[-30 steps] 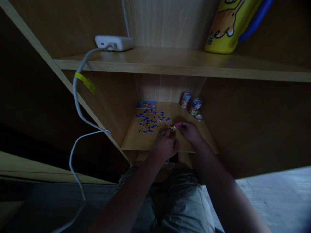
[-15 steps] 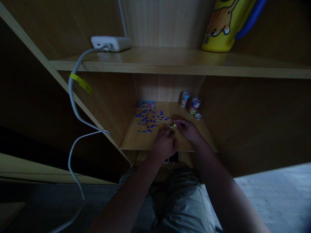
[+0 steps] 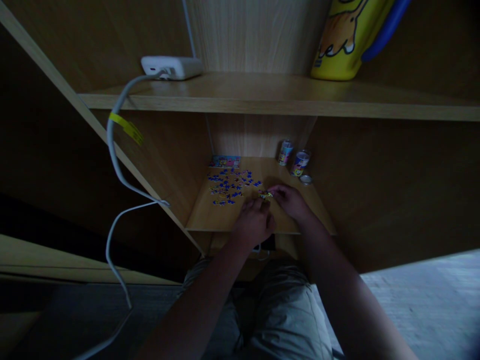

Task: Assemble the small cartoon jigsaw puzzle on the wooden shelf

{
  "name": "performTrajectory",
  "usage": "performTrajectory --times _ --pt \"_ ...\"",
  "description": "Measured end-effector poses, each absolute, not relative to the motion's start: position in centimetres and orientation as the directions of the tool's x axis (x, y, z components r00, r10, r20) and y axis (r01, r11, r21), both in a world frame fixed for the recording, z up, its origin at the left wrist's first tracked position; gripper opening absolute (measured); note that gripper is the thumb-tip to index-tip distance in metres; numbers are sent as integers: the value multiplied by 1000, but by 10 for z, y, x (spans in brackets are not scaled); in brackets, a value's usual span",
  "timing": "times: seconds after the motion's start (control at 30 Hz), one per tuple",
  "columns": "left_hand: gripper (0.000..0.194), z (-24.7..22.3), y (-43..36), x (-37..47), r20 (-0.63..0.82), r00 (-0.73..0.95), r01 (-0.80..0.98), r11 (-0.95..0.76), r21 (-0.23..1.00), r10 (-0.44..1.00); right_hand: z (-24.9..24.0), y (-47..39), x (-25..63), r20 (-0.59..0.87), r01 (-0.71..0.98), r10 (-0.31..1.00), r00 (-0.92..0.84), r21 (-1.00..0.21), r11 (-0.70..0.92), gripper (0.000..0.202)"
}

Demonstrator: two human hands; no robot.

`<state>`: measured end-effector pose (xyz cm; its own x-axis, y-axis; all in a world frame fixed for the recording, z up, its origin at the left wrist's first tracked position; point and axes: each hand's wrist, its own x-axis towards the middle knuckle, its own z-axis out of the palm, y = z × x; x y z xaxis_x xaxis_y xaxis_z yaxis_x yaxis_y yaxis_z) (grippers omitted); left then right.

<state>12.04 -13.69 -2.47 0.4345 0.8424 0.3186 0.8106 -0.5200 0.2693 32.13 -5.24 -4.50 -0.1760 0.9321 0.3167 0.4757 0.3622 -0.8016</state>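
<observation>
Wooden cabinet shelf (image 3: 210, 218), dim light, puzzle pieces (image 3: 227, 186), two small cans beyond

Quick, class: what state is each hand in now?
Left hand: fingers bent; whether holding anything can't be told.
Right hand: fingers at yellow piece; grip unclear.

It looks like a home or dorm room: wooden shelves (image 3: 240, 106) hold a yellow cartoon jug (image 3: 337, 45), a white charger (image 3: 170, 67) with its cable (image 3: 112, 145), and small puzzle pieces (image 3: 227, 185) beside printed cans (image 3: 300, 163).
</observation>
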Motion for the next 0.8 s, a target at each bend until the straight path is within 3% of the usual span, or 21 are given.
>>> performTrajectory --times 0.8 --pt "45 -27 -137 120 319 441 813 -524 254 839 -49 -53 316 329 520 923 -199 -763 384 14"
